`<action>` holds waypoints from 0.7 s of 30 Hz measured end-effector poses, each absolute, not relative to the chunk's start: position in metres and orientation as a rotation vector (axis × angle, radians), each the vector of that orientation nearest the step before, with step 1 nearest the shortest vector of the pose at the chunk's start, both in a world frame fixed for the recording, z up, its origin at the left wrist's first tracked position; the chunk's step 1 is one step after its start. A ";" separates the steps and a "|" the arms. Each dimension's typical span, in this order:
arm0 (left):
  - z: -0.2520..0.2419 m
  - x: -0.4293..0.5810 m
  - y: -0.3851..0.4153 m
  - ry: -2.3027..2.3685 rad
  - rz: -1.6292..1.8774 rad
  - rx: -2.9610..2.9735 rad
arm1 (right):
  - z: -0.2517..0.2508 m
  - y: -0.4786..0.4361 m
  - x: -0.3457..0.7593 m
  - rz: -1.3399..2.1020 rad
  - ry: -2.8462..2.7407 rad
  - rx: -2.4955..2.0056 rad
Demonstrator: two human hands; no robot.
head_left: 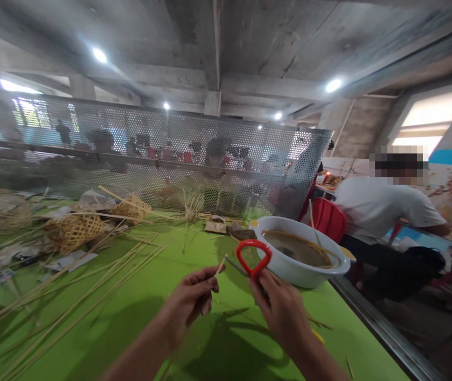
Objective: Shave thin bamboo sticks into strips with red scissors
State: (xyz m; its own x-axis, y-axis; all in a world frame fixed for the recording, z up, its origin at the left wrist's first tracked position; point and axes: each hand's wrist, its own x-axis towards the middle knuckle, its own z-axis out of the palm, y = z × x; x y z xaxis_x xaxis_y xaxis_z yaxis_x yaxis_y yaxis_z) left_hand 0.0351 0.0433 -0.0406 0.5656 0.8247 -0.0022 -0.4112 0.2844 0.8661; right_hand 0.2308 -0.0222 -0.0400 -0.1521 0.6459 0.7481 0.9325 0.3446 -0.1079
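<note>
Reference: twelve o'clock is straight ahead of the worker, across the green table (194,248). Left hand (192,293): fingertips pinched closed on a thin bamboo strip (220,266); its long axis points to one o'clock, free end projecting beyond the fingers. Right hand (283,301): fingers closed around red-handled scissors (255,271), one loop upright, blade directed to ten o'clock. From the right fingers, the strip lies at about ten o'clock. Blade tip sits at the strip's free end, within the nearer left hand's reach; from where I stand, contact cannot be confirmed.
</note>
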 end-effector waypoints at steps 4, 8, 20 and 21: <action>-0.046 0.034 0.045 0.523 0.879 0.940 | -0.041 -0.023 0.228 -0.521 -1.938 -1.364; -0.046 0.034 0.045 0.499 0.890 0.930 | -0.041 -0.023 0.226 -0.516 -1.954 -1.364; -0.049 0.034 0.049 0.547 0.902 0.951 | -0.044 -0.026 0.221 -0.569 -2.000 -1.338; -0.049 0.034 0.049 0.549 0.900 0.952 | -0.044 -0.025 0.222 -0.573 -1.971 -1.344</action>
